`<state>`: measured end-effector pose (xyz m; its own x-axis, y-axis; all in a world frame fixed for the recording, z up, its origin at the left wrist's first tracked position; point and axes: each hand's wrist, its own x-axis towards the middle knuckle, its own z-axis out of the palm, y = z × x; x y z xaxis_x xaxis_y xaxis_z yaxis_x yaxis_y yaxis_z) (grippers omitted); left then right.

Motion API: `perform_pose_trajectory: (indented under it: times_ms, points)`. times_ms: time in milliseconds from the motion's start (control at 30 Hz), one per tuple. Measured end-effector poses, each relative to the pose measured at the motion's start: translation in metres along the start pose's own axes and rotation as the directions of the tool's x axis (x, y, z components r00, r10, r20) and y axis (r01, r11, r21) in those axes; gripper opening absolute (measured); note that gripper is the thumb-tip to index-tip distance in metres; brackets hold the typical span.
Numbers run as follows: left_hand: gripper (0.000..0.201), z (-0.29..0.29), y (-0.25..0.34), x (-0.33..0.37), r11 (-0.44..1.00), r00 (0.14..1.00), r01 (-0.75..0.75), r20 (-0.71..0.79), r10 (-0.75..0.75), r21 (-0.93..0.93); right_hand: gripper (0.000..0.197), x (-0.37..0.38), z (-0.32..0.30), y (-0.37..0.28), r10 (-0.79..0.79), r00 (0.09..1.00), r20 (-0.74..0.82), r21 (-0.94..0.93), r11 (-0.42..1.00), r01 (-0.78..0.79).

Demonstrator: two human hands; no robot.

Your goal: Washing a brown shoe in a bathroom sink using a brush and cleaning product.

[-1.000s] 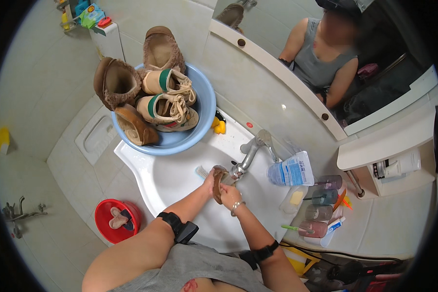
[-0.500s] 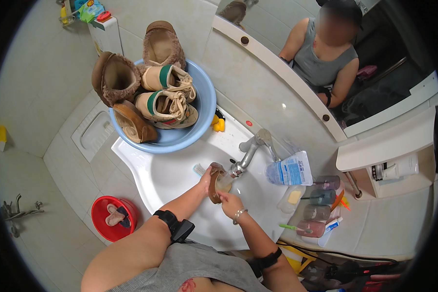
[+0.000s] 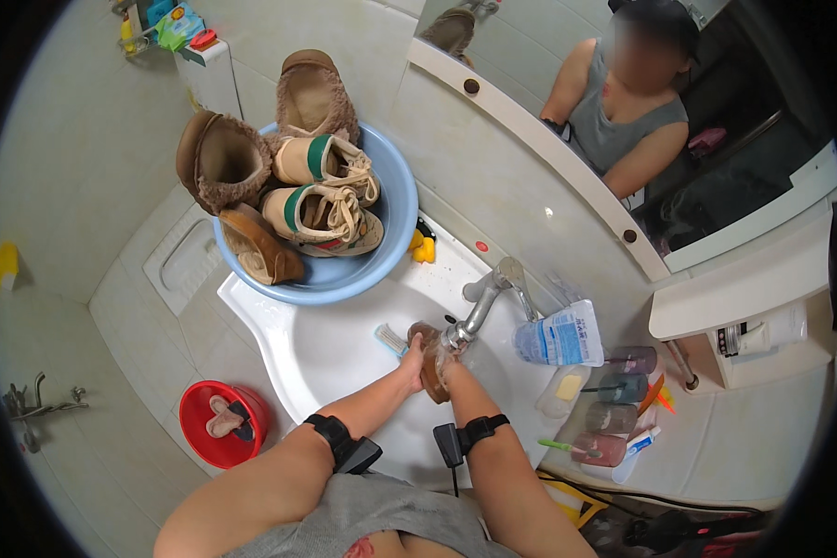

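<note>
A brown shoe (image 3: 431, 379) is held over the white sink (image 3: 330, 349) beneath the chrome faucet (image 3: 481, 307), with water running onto it. My left hand (image 3: 411, 365) grips the shoe along its left side. Against the shoe's opening is my right hand (image 3: 453, 372), its fingers hidden by the shoe, the water and the faucet head. A scrub brush with pale bristles (image 3: 390, 338) lies in the sink just beyond my left hand.
A blue basin (image 3: 404, 200) piled with several shoes rests on the sink's far left corner. At the right stand a blue-and-white pouch (image 3: 560, 337), a soap dish (image 3: 560, 395) and several cups (image 3: 612, 418). A red bucket (image 3: 188, 428) is on the floor at left.
My right hand has moved from the shoe's near edge up into its opening under the water, its forearm now more upright. The shoe has shifted slightly to the right.
</note>
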<state>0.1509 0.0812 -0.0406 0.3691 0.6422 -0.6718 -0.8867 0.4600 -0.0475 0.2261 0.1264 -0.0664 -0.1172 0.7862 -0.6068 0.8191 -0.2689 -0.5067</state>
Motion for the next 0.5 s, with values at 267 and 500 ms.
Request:
perform_pose_trajectory:
  times_ms: [267,500]
  points:
    - [0.062,-0.017,0.009,0.009,0.995,0.981,0.086,0.181,-0.077,-0.042,0.044,-0.009,0.007,0.029,-0.041,0.998,-0.047,-0.072,0.997,0.037]
    - [0.063,-0.006,-0.007,-0.004,0.996,0.999,0.037,0.031,-0.039,0.085,0.047,-0.004,0.009,0.01,-0.006,0.999,-0.054,-0.142,0.99,-0.001]
